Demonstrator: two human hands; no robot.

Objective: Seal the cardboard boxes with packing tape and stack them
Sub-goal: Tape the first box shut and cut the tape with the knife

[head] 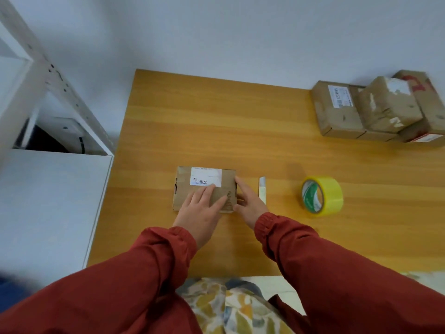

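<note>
Cardboard box (184, 191) lies flaps closed near the middle of the desk (192, 116), towards its near edge, with a white label (206, 179) on top. The left hand (202, 209) rests flat on the lid, fingers (205, 192) straight and spread, gripping nothing. The right hand (251, 203) lies open against the box's right end. A yellow tape roll (331, 196) stands further right, and other boxes (337, 112) are piled at the far right corner.
</note>
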